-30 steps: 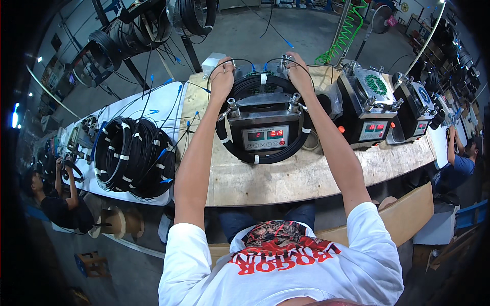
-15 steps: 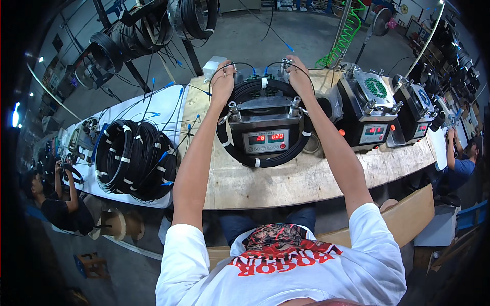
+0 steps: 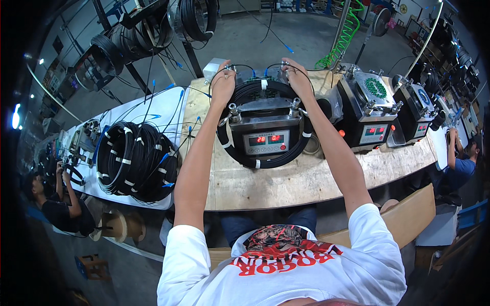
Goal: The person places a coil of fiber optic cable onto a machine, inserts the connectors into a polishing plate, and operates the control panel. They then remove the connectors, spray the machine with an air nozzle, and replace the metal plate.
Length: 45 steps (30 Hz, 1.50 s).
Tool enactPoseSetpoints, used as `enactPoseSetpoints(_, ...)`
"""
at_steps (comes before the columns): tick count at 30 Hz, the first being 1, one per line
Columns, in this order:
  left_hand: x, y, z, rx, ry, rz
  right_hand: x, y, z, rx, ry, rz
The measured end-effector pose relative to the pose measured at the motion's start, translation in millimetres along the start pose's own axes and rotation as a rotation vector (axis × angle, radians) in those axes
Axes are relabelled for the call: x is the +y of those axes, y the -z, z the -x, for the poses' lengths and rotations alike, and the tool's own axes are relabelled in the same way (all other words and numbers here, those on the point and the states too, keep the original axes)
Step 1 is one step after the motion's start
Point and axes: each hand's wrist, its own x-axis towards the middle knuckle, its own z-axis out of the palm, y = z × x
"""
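Observation:
In front of me on the wooden bench is a black polishing machine [image 3: 240, 133] with a metal top and a lit red display panel [image 3: 266, 143]. A coil of black cable [image 3: 258, 163], banded with white tape, hangs around it; two cable ends with blue connectors [image 3: 266, 73] run to its top plate. At the far left corner my left hand [image 3: 223, 84] is closed around a metal clamp post, mostly hidden by the fingers. My right hand [image 3: 297, 79] grips the matching post at the far right corner. Two near clamp posts [image 3: 294, 108] stand untouched.
Two similar machines [image 3: 375, 115] stand to the right on the wooden bench [image 3: 265, 191]. At left, coils of black cable [image 3: 135, 158] lie on a white table [image 3: 176, 102]. A white box [image 3: 212, 67] sits beside my left hand. Co-workers sit far left and far right.
My right hand has shifted slightly left at the far right post. The left hand stays almost in place. The reading on the display has changed.

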Motion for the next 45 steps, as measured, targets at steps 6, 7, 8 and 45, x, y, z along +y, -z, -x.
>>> enactPoseSetpoints(6,2,1,3,0.05,0.019,0.006,-6,-2,2,0.003,0.028,0.004)
enactPoseSetpoints(7,7,1,3,0.053,0.04,0.013,-4,0,1,0.005,0.027,0.006)
enactPoseSetpoints(8,12,1,3,0.05,0.039,0.015,-2,1,0,0.0,0.028,0.0)
enactPoseSetpoints(45,16,2,5,-0.001,0.086,0.065,-8,2,2,0.007,0.014,0.013)
